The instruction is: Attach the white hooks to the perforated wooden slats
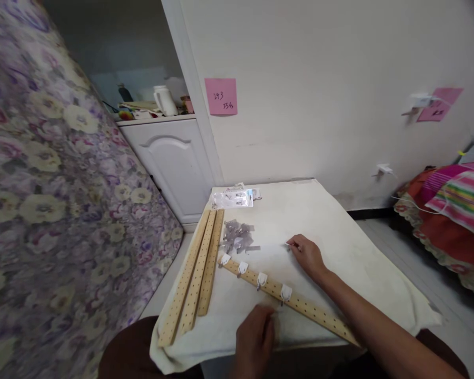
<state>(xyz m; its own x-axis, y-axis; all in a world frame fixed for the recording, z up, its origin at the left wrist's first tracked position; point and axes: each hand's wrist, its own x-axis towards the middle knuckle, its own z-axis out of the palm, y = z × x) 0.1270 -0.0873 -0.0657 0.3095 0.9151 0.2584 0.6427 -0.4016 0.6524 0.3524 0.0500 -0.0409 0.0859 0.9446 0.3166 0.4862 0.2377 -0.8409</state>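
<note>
A wooden strip (314,310) with rows of holes lies diagonally across the cloth-covered table. Several white pieces with metal hooks, one being a white hook piece (286,292), sit along its left half. Just below the strip, my left hand (255,337) is closed and slightly blurred; whatever its fingers may hold is hidden. Above the strip, my right hand (306,255) pinches a small pale piece (287,245) with a darker bit under it, too small to name. To the left lies a pile of small clear bags (237,237) with metal parts inside.
Three more perforated wooden strips (197,268) lie side by side along the table's left edge. A clear plastic package (231,199) rests at the back left of the white cloth (296,210). A floral curtain (63,184) hangs on the left; a bed (454,221) stands right.
</note>
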